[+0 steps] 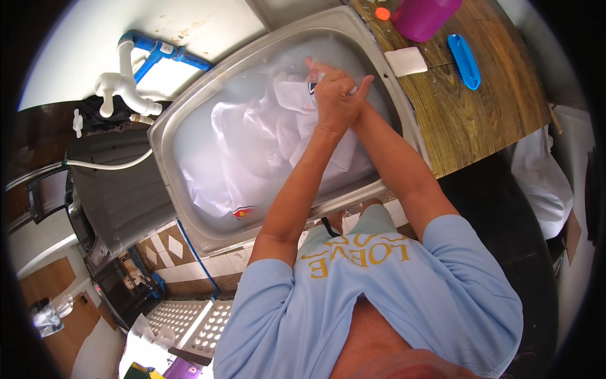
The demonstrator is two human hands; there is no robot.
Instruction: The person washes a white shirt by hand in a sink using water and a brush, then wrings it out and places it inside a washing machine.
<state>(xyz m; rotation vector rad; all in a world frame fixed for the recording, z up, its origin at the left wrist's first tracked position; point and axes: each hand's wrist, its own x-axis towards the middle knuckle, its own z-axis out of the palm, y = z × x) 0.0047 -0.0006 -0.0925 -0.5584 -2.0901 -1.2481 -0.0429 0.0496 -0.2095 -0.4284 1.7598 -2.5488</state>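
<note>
A soaked white garment (252,136) lies spread in cloudy water inside the metal sink (170,120). A small red and yellow patch shows on its lower part, and a dark trim sits beside my hands. My left hand (338,104) is closed over a bunched part of the garment, knuckles up and thumb sticking out to the right. My right hand (319,68) is pressed underneath it against the same cloth. Most of the right hand is hidden by the left; only some fingertips stick out at the far side. Both wrists meet at the sink's far right.
On the wooden counter (467,126) at right are a white block (406,61), a blue brush-like object (464,61), a purple container (423,18) and an orange cap (382,14). A white tap (126,85) and hose (110,165) stand left, above a grey appliance (120,189).
</note>
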